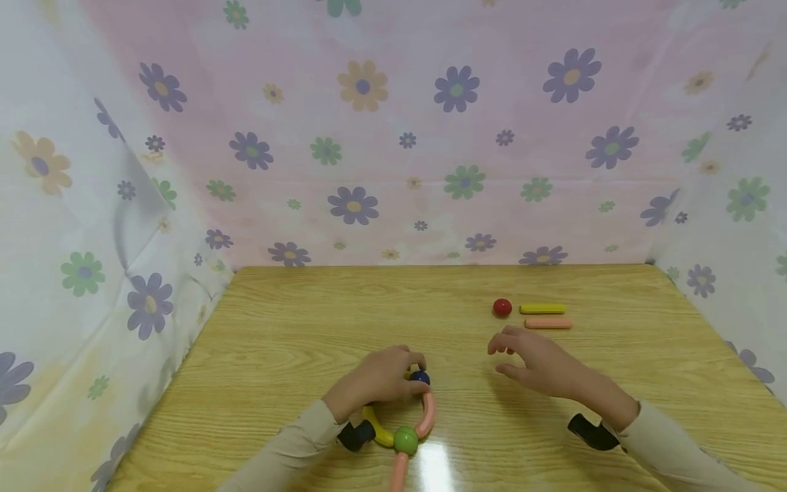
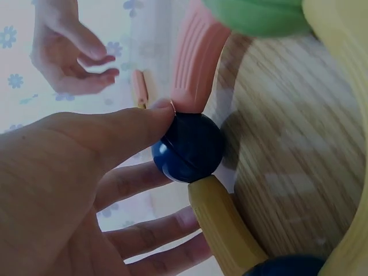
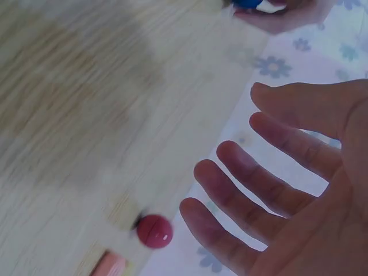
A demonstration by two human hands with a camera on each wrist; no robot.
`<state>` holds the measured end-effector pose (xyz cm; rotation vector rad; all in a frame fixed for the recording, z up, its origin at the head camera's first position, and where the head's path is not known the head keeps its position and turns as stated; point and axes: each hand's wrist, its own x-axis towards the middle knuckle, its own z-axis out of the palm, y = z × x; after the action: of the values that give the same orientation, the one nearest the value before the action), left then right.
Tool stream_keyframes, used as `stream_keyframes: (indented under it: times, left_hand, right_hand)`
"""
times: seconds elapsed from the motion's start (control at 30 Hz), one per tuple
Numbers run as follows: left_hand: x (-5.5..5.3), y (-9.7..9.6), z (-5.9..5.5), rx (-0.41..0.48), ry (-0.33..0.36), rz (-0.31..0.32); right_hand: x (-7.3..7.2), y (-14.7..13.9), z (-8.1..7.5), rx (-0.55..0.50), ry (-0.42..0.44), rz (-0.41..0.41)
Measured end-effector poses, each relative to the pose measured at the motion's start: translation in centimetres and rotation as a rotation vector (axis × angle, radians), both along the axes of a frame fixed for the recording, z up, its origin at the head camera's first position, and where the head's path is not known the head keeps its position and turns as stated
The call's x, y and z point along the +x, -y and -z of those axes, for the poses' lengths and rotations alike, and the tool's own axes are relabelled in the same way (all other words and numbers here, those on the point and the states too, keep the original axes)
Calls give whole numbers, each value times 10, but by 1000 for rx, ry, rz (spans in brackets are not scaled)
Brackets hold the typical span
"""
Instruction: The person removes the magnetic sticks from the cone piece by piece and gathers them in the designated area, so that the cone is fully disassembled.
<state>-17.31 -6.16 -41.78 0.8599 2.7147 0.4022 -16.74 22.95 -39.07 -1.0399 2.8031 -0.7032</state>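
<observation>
My left hand (image 1: 384, 374) pinches a dark blue ball (image 2: 190, 148) between thumb and fingers. The ball joins a curved pink piece (image 1: 428, 413) and a yellow piece (image 2: 224, 224) of a ring lying on the table. A green ball (image 1: 405, 439) sits at the ring's near side, between the pink piece and a curved yellow piece (image 1: 380, 432). From it a pink rod (image 1: 399, 471) runs toward me. Another dark blue ball (image 2: 290, 267) shows low in the left wrist view. My right hand (image 1: 541, 363) hovers over the table with loosely bent, spread fingers, holding nothing.
Beyond my right hand, a red ball (image 1: 502, 307) lies beside a yellow rod (image 1: 542, 309) and a straight pink rod (image 1: 548, 323). Flower-patterned cloth (image 1: 393, 157) hangs behind the wooden table (image 1: 295, 321) and along both sides.
</observation>
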Motion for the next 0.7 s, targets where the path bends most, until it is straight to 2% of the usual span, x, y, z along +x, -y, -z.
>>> stream_keyframes:
  times: [0.17, 0.33, 0.5, 0.7]
  left_hand:
    - [-1, 7, -1, 6, 4, -28]
    - [-3, 14, 1, 68, 19, -40]
    - [-3, 21, 4, 136, 44, -70]
    - [3, 28, 8, 177, 57, -126]
  right_hand:
    - [10, 18, -2, 2, 51, -52]
    - [20, 33, -3, 6, 99, -87]
    - [28, 43, 3, 8, 158, -116]
    - [34, 50, 13, -4, 209, -116]
